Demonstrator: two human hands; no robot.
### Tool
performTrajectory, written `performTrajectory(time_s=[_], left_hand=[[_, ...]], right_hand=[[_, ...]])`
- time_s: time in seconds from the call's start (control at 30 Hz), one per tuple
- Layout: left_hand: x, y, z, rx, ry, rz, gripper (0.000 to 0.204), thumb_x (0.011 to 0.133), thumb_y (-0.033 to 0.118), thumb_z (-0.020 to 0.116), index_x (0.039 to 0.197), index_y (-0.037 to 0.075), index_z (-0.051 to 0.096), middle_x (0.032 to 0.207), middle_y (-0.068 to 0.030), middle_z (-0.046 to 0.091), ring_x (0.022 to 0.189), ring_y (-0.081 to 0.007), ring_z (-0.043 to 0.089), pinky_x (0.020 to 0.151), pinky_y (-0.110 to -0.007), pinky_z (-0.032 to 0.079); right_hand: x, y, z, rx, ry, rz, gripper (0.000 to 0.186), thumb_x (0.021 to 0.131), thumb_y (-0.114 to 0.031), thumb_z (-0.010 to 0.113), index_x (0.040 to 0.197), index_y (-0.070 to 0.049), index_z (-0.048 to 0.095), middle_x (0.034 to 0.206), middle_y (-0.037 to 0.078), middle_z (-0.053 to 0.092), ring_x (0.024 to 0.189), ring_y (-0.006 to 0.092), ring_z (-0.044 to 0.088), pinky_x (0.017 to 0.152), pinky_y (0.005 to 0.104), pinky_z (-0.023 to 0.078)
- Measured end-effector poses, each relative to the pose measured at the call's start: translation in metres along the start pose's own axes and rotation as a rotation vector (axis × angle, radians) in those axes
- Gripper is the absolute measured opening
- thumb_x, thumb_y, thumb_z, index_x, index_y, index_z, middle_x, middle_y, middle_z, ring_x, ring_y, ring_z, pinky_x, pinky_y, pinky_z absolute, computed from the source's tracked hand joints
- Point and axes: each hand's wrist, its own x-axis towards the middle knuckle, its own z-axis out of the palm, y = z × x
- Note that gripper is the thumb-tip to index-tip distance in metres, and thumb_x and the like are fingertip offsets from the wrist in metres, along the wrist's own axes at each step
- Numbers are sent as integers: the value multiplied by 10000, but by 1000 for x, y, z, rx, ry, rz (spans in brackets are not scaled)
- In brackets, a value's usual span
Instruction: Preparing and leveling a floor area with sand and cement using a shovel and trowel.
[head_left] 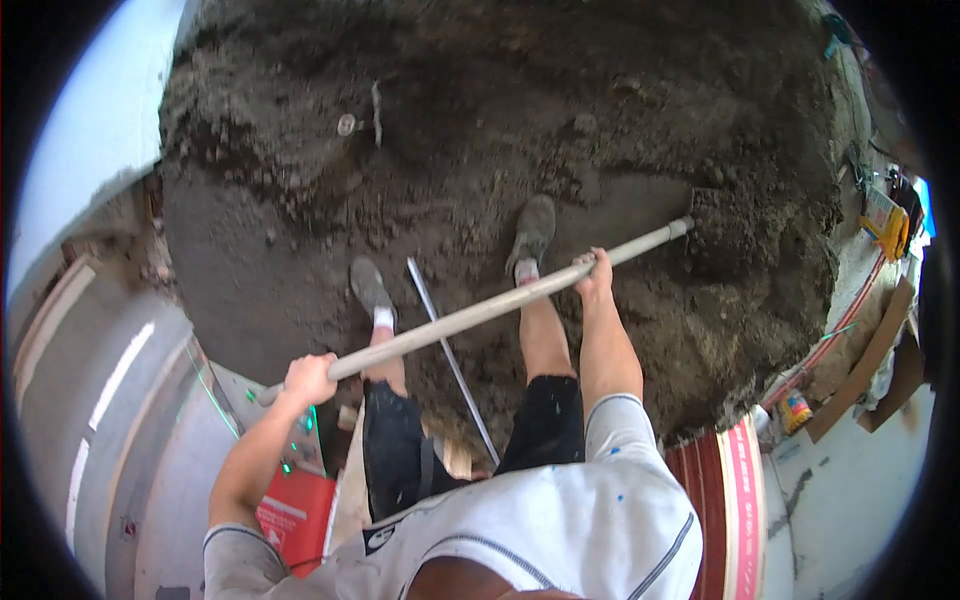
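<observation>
I stand on a mound of dark soil [480,130], looking down at my legs and grey shoes. A long pale tool handle [470,315] runs from lower left to upper right across my body. My left hand [308,378] grips its near end. My right hand [594,274] grips it farther up. The tool's head [712,215] is buried in a clump of soil at the right, so its shape is hidden.
A thin metal rod [450,355] lies in the soil between my feet. A red box [295,515] sits at lower left by a grey paved strip [110,420]. A red striped mat [725,480], cardboard pieces [870,360] and a can [795,408] lie at the right.
</observation>
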Motion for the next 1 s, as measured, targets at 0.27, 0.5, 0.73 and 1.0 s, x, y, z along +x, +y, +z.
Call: performTrajectory(time_s=[0.27,0.5,0.73,1.0], left_hand=[[-279,-164,142,-277,-87,-142,303,742,224,726,1037,151,732,953,-188,749,939,-381,726,832,-510,574],[-604,-259,215,-494,-36,-305,276,731,217,714,994,144,752,949,-156,755,932,-369,724,831,-494,578],[-719,-348,300,-1147,-154,-109,314,764,164,778,1062,68,764,802,-59,724,675,-150,673,646,-340,563],[-781,-311,326,-1812,-602,-17,419,868,189,778,1236,30,655,898,-36,685,737,-115,641,650,-304,536]], right_hand=[[-196,196,-34,-323,-79,80,190,920,-255,656,933,-90,562,744,22,529,617,223,575,599,383,521],[-436,403,4,-607,-89,78,135,888,-130,668,884,-61,552,727,95,563,645,279,604,610,455,549],[-542,567,61,-904,-43,-95,216,897,-139,704,1003,0,577,867,149,605,741,329,641,679,509,557],[-731,574,82,-854,-224,-56,179,911,-151,701,935,-58,550,745,98,563,603,259,571,582,428,522]])
